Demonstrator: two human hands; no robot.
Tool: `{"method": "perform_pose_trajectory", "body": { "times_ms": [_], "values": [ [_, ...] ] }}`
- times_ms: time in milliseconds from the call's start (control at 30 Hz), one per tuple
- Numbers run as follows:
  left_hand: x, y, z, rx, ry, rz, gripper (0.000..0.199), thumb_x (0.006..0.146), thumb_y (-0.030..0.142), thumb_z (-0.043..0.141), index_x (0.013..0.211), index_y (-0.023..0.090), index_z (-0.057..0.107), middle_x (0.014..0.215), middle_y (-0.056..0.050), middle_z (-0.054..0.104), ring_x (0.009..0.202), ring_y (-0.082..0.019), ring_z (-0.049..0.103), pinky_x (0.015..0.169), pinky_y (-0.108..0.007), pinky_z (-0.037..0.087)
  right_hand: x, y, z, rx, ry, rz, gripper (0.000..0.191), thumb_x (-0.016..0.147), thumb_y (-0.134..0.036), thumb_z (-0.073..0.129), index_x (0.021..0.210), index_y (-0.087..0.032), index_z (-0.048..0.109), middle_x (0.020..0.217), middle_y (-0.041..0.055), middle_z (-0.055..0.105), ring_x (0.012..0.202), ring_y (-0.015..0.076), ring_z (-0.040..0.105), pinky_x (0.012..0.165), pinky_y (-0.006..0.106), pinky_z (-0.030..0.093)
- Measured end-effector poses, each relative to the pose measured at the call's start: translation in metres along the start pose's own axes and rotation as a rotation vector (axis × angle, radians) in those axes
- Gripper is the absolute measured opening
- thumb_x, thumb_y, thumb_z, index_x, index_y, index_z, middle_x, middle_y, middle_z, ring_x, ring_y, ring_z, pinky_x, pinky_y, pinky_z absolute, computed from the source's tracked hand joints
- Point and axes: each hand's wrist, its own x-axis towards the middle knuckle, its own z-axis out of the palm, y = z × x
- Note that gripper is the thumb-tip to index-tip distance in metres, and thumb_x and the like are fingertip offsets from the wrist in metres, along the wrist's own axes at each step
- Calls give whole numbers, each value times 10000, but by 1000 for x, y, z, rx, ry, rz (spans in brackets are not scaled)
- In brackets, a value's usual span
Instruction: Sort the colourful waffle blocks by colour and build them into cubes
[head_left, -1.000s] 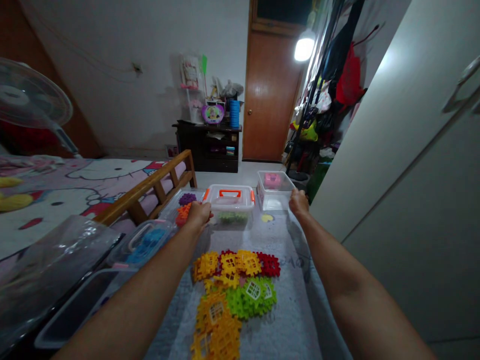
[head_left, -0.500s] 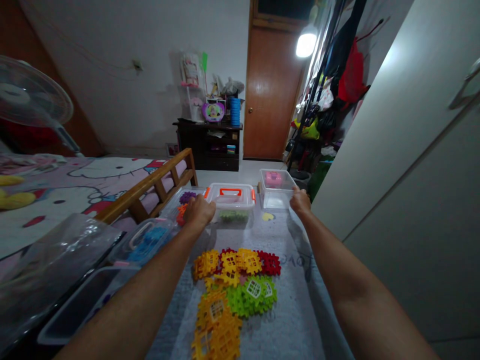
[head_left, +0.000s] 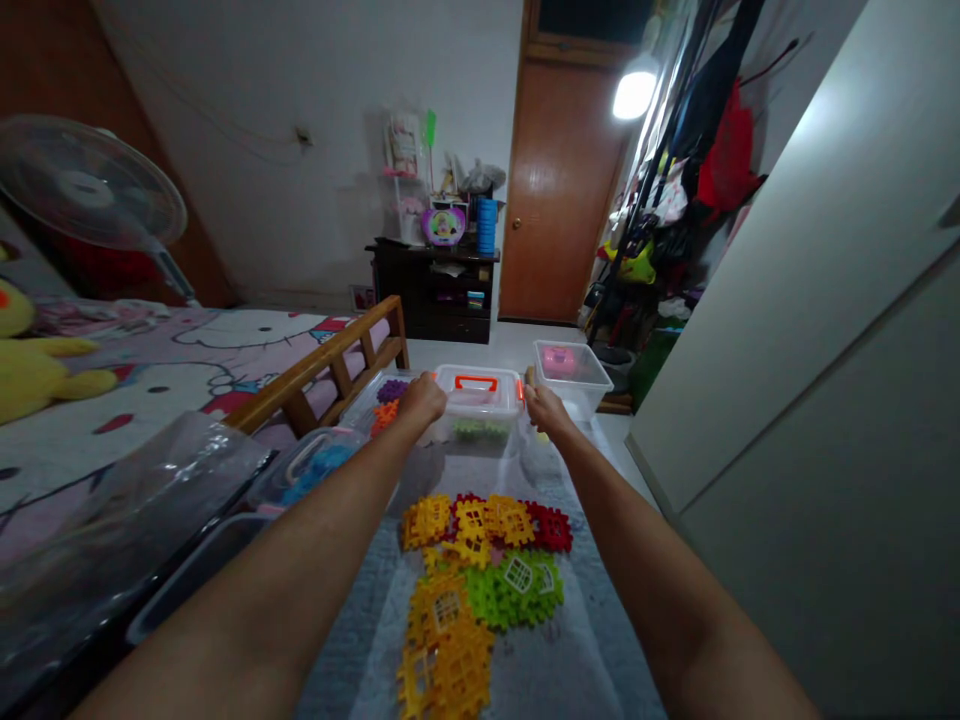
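Note:
A clear lidded box [head_left: 480, 402] with an orange handle and orange side clips stands at the far end of the cloth-covered surface, with green pieces inside. My left hand [head_left: 423, 398] is closed at its left clip. At the right clip, my right hand [head_left: 545, 408] has its fingers bent against the box edge. Nearer to me lie yellow pieces [head_left: 446, 640], green pieces [head_left: 517, 592] and red pieces [head_left: 551, 527]. Purple pieces [head_left: 392, 390] and orange pieces [head_left: 384, 415] sit in a clear container left of the box.
An open clear bin [head_left: 574, 375] stands at the far right beyond my right hand. On the left are a box of blue pieces [head_left: 322, 468], a plastic bag [head_left: 165, 500] and a wooden bed rail [head_left: 300, 375]. A pale cabinet [head_left: 810, 330] borders the right side.
My right hand has moved left from the open bin to the lidded box's right clip. My left hand remains by the left clip. The view has shifted slightly.

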Motion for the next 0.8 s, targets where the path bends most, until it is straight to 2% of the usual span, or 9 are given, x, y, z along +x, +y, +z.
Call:
{"method": "perform_pose_trajectory", "body": {
  "times_ms": [67, 167, 367, 533, 667, 800],
  "values": [
    [1, 1, 0, -15, -16, -21, 371, 877, 151, 520, 1231, 124, 625, 1232, -210, 688, 1165, -316, 651, 859, -312, 496, 9, -3, 10, 60, -32, 40, 451, 1015, -396, 338, 869, -129, 670, 664, 70, 633, 573, 165, 622, 555, 247, 492],
    [1, 3, 1, -41, -30, -50, 396, 870, 152, 539, 1258, 106, 607, 1234, -233, 680, 1165, -342, 648, 857, -333, 495, 20, -4, 19, 128, -48, 75, 488, 1023, -391, 292, 884, -106, 663, 582, 32, 558, 465, 132, 536, 454, 227, 461],
    [-12, -1, 9, -122, 0, -80, 494, 862, 162, 498, 1348, 82, 530, 1298, -271, 628, 1165, -363, 639, 872, -371, 484, 22, 0, 17, 182, -85, 88, 393, 985, -415, 437, 827, -133, 661, 497, -9, 471, 416, 119, 475, 375, 199, 402],
    [-30, -14, 15, -198, -21, -76, 390, 869, 255, 514, 1211, 102, 623, 1223, -230, 684, 1127, -330, 658, 841, -341, 483, -3, 11, 0, 192, -151, 64, 343, 950, -406, 546, 737, -149, 621, 496, 1, 491, 418, 117, 481, 365, 189, 375],
    [-48, -23, 18, -268, -53, -33, 328, 906, 351, 501, 1063, 123, 678, 1059, -179, 744, 980, -295, 702, 766, -320, 483, -31, 17, -13, 151, -170, 43, 307, 931, -387, 581, 722, -163, 592, 524, 4, 509, 454, 127, 499, 379, 189, 363],
    [-64, -26, 19, -281, -73, 28, 311, 927, 331, 466, 960, 125, 696, 1029, -174, 744, 957, -273, 701, 782, -306, 471, -53, 18, -17, 111, -166, 36, 233, 922, -328, 590, 744, -182, 559, 565, 0, 523, 457, 125, 487, 378, 192, 331]
  ]
}}
